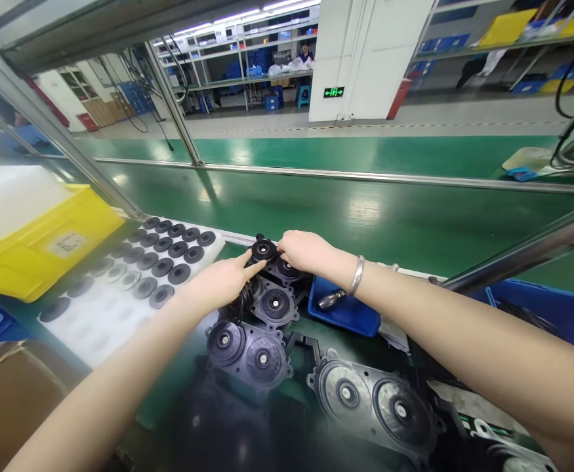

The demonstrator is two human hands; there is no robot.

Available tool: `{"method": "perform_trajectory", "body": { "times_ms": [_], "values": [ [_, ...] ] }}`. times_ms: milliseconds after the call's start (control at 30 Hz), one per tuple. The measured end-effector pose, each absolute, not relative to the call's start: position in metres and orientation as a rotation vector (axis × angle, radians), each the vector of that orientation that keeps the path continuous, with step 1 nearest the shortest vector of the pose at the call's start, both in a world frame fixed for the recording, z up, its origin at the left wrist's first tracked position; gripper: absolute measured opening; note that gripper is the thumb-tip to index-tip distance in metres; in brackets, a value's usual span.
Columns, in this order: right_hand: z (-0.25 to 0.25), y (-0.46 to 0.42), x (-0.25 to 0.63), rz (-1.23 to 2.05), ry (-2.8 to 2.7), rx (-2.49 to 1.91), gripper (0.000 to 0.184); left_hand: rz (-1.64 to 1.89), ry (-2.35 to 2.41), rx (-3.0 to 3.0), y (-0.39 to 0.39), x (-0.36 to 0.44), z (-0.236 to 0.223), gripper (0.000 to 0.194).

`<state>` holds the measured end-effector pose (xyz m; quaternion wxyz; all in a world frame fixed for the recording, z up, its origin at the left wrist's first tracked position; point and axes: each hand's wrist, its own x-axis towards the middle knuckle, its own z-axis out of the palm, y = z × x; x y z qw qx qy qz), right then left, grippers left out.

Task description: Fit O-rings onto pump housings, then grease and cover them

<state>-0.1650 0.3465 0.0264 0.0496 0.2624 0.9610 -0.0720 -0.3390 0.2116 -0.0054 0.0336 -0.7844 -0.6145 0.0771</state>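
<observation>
Left hand (222, 282) is half spread, two fingertips poking forward to the rim of a black disc (264, 250); touching it, by the look, w/o a full grip. Right hand (304, 250) is curled in at the disc's 3 o'clock, fingertips tucked down; can't make out if it has hold of anything, the knuckles hide it. The disc sits on the far metal plate, btwn the two hands. Step in hand is prob. seating or adjusting that disc; next move calls for light, even fingertip pressure at the rim, I'd say.

Going out: a silvery bangle (357, 275), smooth & shiny, on the right wrist. At 6 o'clock, a middle plate (274, 303) and a near plate (254, 357), dull grey metal w/ lobed edges, each w/ two round, ridged faces and pale centres. Black loops (237, 307), thin and rubbery-looking, lie bunched beside the middle one. At 5 o'clock, a bigger-looking plate (372, 401), same twin-circle shape, brighter sheen. At 4, a blue tray (343, 322), glossy plastic.

Approx. 8–9 o'clock, a white board (124, 318), matte, foam-like, carrying rows of spare discs (179, 273), flat & dark. Beyond at 9, a yellow bin (21, 262), hard plastic. At 8, a brown cardboard box (16, 393), torn-edged.
</observation>
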Motion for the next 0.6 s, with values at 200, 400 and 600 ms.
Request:
{"method": "perform_trajectory", "body": {
  "times_ms": [200, 400, 600],
  "values": [
    [0.013, 0.337, -0.157, -0.051, 2.989, 0.74, 0.025, 0.278, -1.911, -2.389, 0.213, -0.335, -0.004, 0.078],
    [0.003, 0.336, -0.154, 0.039, 3.021, 0.682, 0.024, 0.296, -1.93, -2.377, 0.213, -0.329, 0.001, 0.076],
    [0.006, 0.327, -0.15, 0.066, 3.041, 0.601, 0.024, 0.301, -1.921, -2.35, 0.214, -0.325, 0.001, 0.079]
  ]
}}
